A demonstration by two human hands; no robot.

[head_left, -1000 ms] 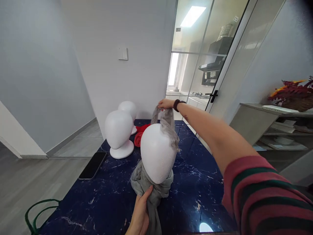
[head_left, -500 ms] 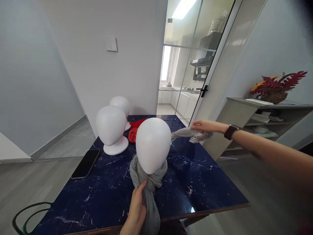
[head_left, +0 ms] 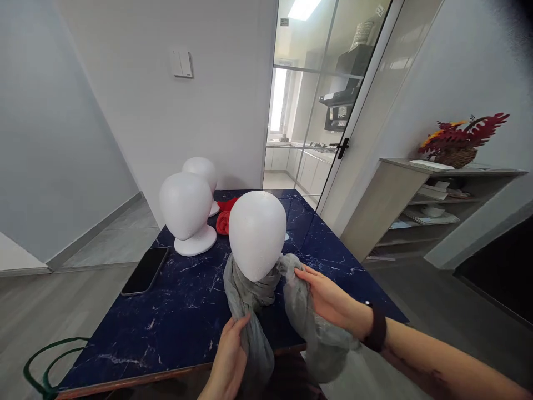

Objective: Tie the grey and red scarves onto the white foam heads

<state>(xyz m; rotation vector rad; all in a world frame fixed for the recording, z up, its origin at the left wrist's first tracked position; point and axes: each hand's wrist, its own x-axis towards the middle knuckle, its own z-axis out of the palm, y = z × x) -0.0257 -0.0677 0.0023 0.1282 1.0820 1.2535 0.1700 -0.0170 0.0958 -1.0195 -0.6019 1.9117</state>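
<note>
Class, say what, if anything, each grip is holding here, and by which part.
The scarf: left grip holds its front length, just below the wrap; right grip holds the other length, near where it leaves the wrap.

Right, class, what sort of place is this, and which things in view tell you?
Probably a home: a kitchen hob shows through the glass door, and a shelf unit bears a decorative basket.
</note>
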